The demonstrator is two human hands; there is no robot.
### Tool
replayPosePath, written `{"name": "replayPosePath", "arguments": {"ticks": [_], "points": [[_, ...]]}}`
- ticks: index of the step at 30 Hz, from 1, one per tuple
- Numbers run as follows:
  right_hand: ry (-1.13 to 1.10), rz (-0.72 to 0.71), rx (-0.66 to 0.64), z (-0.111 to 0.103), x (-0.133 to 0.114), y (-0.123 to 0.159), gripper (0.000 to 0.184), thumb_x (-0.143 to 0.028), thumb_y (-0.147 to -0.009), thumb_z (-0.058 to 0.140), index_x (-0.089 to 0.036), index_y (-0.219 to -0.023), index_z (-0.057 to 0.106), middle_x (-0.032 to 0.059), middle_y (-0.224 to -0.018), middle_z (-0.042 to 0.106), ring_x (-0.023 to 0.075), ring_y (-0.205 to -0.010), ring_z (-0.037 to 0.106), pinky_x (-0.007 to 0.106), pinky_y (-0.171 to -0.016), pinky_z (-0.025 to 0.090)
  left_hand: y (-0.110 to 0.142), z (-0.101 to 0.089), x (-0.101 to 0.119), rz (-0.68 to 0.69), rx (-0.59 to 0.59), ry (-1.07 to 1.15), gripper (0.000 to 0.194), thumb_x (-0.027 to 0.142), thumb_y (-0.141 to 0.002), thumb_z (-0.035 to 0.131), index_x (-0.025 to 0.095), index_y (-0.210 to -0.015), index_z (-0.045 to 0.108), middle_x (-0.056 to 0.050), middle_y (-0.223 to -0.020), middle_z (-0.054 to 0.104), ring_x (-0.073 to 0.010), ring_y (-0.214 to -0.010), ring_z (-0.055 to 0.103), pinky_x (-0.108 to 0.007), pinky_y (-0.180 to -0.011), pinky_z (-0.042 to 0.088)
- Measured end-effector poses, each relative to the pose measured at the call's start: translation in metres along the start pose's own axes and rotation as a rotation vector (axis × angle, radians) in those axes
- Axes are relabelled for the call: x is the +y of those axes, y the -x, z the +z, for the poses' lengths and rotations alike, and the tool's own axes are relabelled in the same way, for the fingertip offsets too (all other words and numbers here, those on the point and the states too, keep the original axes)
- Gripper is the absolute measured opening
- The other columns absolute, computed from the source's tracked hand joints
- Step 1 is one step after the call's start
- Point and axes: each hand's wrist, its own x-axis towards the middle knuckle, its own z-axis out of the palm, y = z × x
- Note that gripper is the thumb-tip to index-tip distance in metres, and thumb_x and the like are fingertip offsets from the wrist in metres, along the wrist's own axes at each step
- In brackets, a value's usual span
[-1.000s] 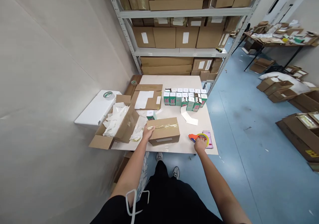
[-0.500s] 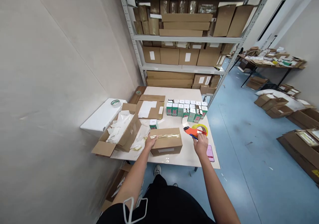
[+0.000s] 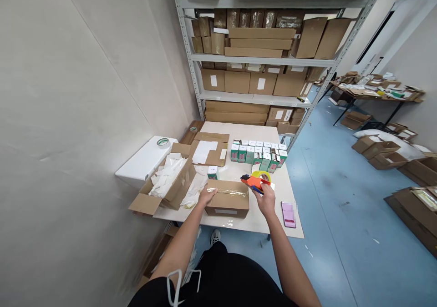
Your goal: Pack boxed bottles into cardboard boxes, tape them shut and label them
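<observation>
A cardboard box (image 3: 228, 202) with clear tape along its top lies at the table's front. My left hand (image 3: 206, 195) grips its left end, thumb on top. In my right hand (image 3: 266, 201) is an orange tape dispenser (image 3: 253, 182) with a yellow-looking tape roll (image 3: 262, 176), held above the table just past the box's right end. Behind the box's left part stands a small green-and-white carton (image 3: 212, 173). Several similar cartons (image 3: 250, 154) stand in rows farther back on the right.
An open box of white paper (image 3: 170, 173) sits at the left, beside a white case (image 3: 141, 159) bearing a tape roll (image 3: 163, 141). Flattened cardboard (image 3: 220, 148) lies at the back of the table. A phone (image 3: 288, 214) rests front right. Shelving (image 3: 259, 61) with boxes stands behind.
My right hand has moved left with the tape dispenser, toward the box's right end, uncovering the phone. My left hand stays on the box. The view has shifted slightly.
</observation>
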Motion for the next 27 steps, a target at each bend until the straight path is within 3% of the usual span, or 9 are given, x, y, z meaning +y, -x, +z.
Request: {"name": "replayPosePath", "arguments": {"ticks": [5, 12, 17, 27], "points": [[-0.013, 0.073, 0.024, -0.009, 0.007, 0.008, 0.035, -0.055, -0.097, 0.06, -0.021, -0.101, 0.065, 0.0103, -0.094, 0.07, 0.0271, -0.086, 0.063, 0.04, -0.078, 0.05, 0.001, 0.027, 0.019, -0.021, 0.006, -0.039, 0.062, 0.048, -0.086, 0.075, 0.029, -0.142, 0.057, -0.006, -0.134, 0.072, -0.0277, -0.119, 0.07, -0.032, -0.094, 0.052], [-0.027, 0.186, -0.018, -0.024, 0.012, 0.011, 0.036, -0.057, -0.095, 0.06, -0.021, -0.099, 0.064, 0.0096, -0.095, 0.068, 0.0266, -0.087, 0.062, 0.04, -0.079, 0.051, -0.007, 0.067, 0.055, -0.002, -0.084, -0.081, 0.078, 0.049, -0.084, 0.076, 0.028, -0.153, 0.047, -0.009, -0.137, 0.07, -0.031, -0.125, 0.066, -0.036, -0.098, 0.051], [-0.05, 0.223, -0.005, -0.032, 0.012, 0.014, 0.036, -0.055, -0.092, 0.064, -0.02, -0.098, 0.064, 0.0094, -0.094, 0.068, 0.0257, -0.085, 0.061, 0.039, -0.079, 0.051, -0.019, 0.079, 0.065, 0.011, -0.142, -0.104, 0.082, 0.05, -0.083, 0.076, 0.026, -0.155, 0.043, -0.011, -0.138, 0.069, -0.0317, -0.128, 0.065, -0.036, -0.1, 0.049], [-0.071, 0.286, -0.03, -0.05, 0.014, 0.027, 0.038, -0.058, -0.091, 0.067, -0.02, -0.094, 0.065, 0.0091, -0.093, 0.069, 0.025, -0.084, 0.061, 0.037, -0.076, 0.049, -0.024, 0.105, 0.072, 0.003, -0.101, -0.112, 0.079, 0.053, -0.088, 0.07, 0.027, -0.156, 0.039, -0.01, -0.136, 0.07, -0.0292, -0.125, 0.067, -0.035, -0.099, 0.05]]}}
